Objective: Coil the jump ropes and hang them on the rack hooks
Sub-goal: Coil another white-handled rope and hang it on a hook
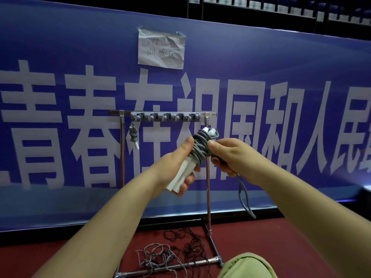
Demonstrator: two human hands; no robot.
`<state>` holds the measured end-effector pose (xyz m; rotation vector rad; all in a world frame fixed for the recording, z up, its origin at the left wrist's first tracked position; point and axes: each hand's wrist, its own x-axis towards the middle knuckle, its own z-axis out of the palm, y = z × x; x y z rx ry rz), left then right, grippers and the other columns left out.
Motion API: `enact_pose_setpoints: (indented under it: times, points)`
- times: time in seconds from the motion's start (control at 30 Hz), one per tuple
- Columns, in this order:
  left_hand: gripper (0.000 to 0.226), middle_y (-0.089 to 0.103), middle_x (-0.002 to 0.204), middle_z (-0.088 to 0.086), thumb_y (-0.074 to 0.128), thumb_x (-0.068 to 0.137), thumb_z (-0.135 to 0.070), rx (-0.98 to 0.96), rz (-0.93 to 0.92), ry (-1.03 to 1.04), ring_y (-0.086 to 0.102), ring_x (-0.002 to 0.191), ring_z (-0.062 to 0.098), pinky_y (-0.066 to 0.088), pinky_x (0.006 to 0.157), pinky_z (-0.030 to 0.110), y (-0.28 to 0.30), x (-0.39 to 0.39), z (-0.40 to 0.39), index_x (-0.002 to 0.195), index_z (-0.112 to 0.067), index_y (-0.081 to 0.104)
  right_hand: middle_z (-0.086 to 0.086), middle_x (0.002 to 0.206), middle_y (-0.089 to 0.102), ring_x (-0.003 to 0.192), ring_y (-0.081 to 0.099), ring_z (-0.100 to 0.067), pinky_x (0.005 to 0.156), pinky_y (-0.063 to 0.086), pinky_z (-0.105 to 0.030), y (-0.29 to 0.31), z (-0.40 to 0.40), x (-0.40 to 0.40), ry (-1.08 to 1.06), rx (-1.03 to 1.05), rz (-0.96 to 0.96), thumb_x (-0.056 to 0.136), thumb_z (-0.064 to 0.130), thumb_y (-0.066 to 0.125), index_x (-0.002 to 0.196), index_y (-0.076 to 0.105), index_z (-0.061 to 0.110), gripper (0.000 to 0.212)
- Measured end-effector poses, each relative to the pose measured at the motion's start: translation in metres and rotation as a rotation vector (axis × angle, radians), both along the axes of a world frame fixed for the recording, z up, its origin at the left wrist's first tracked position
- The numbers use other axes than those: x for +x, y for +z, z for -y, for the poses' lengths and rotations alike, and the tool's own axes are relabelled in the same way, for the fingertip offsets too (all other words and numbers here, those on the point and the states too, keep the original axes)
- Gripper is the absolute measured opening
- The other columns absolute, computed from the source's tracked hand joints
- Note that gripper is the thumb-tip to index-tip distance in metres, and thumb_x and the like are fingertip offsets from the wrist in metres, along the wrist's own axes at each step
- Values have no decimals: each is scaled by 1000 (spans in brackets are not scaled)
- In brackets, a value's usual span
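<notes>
Two hands on one grey rope

Behind stands the rack point(207, 177). The left hand point(180, 165) curls around the jump rope's point(199, 146) white handles point(180, 177); the right hand point(230, 155) pinches its coil, apparently gripping the loose tail point(246, 199) below.

Hooks point(166, 117) right of the hung rope point(133, 135) stand bare, reachable.

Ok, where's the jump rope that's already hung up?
In the head view, the coiled jump rope hangs at the left end of the hook strip, beside the rack's left post.
</notes>
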<state>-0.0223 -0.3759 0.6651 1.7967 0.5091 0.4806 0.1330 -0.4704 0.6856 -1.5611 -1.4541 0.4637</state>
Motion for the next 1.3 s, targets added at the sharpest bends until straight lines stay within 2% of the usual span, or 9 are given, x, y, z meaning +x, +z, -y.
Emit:
enact_pose_setpoints:
  times: [0.23,0.4,0.57,0.67,0.9,0.97,1.1,1.2,1.3]
  points:
    - [70,55,58,1,31,74,-75,241,-10,167,50,50,14,42,52,27,1,3,0,86,-12,61,-4,59,51,47,43,-9,44,39,-20,-4,-4,2,-139,48,82,91,48,51,86,66,4,46]
    - [60,59,77,-3,32,66,-80,612,-43,363,54,69,11,43,62,28,2,3,-5,88,-29,55,0,64,56,50,49,-12,50,42,-24,-7,-2,1,16,24,-125,93,55,41,102,64,6,55]
    - [40,58,82,-5,58,76,-65,622,-69,457,54,73,12,43,61,29,0,9,-4,92,-28,53,-2,72,58,54,49,-13,55,41,-28,-8,-9,6,-5,-53,-115,85,72,34,100,64,13,67]
    - [47,58,83,-6,63,70,-67,643,-73,489,56,73,11,44,59,28,-2,16,2,95,-28,52,-2,67,57,52,48,-13,55,39,-29,-11,-10,8,-70,-27,-125,92,66,31,89,65,15,62]
    - [42,59,88,-11,65,75,-58,612,-138,343,58,81,8,45,64,27,1,18,5,102,-29,52,0,65,54,51,45,-11,51,36,-26,-20,-8,7,7,96,-272,99,48,35,100,57,6,47]
    - [32,68,88,-6,63,82,-49,424,-49,162,66,83,13,51,70,29,4,13,7,101,-24,59,-1,64,52,50,43,-10,48,35,-24,-23,-8,8,26,126,-269,100,46,33,95,55,7,45]
    - [64,70,88,14,59,74,-61,-337,81,-386,69,76,25,57,71,41,-3,8,-5,103,-5,69,-4,67,45,50,40,-9,47,31,-20,-23,-6,6,165,197,-342,91,51,37,97,52,10,45]
    - [70,70,83,12,68,70,-63,-542,140,-679,69,71,23,57,67,37,-15,14,-10,105,-3,68,-5,70,42,54,37,-11,49,29,-21,-21,-5,6,240,185,-284,80,55,30,93,51,15,46]
    - [73,59,61,2,64,66,-70,-562,99,-653,58,49,12,50,50,23,-15,16,-2,100,-6,66,5,61,46,52,37,-8,50,33,-17,-20,-3,13,183,129,-119,88,62,24,83,50,17,52]
